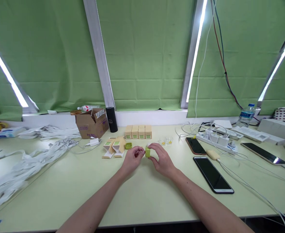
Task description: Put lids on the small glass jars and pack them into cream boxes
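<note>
Between the thumb and fingers of my right hand [162, 161] is a small yellow-green case [147, 152], held just above the table. My left hand [133, 159] is closed in a pinch at the case's left side; what its fingertips hold, if anything, is too small to make out. Behind my left hand sits a small green open tray [128, 146]. Two opened kraft cartons [118, 145] with green labels lie to its left. Beyond my right hand are two small clear round containers [169, 140] with yellow at their centres.
Several closed kraft boxes [138, 132] stand in a row at the back. A cardboard box [92, 123] and a black cylinder [111, 119] are at back left. White straps [36, 161] spread over the left side. Phones [214, 174], cables and a power strip [216, 142] occupy the right.
</note>
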A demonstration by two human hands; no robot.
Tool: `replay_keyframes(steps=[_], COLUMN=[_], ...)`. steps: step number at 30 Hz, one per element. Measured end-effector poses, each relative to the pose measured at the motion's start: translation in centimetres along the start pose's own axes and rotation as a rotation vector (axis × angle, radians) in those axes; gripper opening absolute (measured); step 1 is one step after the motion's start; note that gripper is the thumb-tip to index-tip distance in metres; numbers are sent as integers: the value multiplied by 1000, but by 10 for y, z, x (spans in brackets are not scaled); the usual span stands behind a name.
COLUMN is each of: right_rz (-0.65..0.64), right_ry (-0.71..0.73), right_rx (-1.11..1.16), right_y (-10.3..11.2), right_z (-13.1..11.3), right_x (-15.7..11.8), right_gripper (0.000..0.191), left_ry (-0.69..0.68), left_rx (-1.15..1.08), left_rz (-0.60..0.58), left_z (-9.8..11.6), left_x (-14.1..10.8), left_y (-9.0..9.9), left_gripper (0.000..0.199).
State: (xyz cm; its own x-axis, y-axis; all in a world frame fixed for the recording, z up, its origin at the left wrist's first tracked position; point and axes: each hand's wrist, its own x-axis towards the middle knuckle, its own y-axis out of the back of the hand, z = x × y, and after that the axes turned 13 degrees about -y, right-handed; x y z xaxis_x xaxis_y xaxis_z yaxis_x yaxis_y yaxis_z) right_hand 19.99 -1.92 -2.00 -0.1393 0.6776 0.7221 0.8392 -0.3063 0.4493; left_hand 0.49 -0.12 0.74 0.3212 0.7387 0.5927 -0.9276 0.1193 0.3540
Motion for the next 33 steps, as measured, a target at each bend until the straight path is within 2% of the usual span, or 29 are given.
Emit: replay_keyframes(steps=[8,33], right_rz=[-18,-3], right_ry=[-17,-45], right_rx=[32,43], right_y=[-1,-3], right_z=[1,5], right_x=[0,0], right_gripper=[47,46], left_ry=[9,60], left_rx=[-30,-46], left_rz=[-3,12], left_z=[4,-2], left_x=[0,1], left_y=[1,2], left_gripper=[31,31])
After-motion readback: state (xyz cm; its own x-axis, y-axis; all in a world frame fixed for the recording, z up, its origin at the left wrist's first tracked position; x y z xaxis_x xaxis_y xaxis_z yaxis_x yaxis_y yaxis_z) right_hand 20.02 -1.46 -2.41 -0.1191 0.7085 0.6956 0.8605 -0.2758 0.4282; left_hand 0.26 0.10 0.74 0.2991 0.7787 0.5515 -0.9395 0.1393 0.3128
